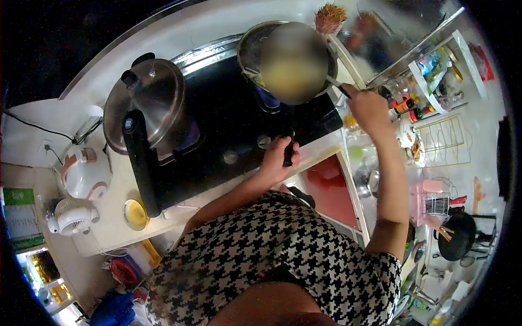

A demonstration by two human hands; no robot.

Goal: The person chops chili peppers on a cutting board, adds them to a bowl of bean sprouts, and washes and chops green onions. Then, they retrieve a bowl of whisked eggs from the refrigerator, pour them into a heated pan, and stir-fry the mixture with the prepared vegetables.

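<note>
Left hand (278, 158) had its fingers wrapped round the black handle of the pan (249, 54) on the stove (228, 117) near the counter's far edge, right hand (370, 108) pinching a thin utensil (338, 87) at the rim, so a firm, level handle grip probably mattered most.

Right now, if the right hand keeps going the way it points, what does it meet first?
Likely the near rim of the pan; the utensil in the right hand already reaches it. Depth is unclear.
</note>
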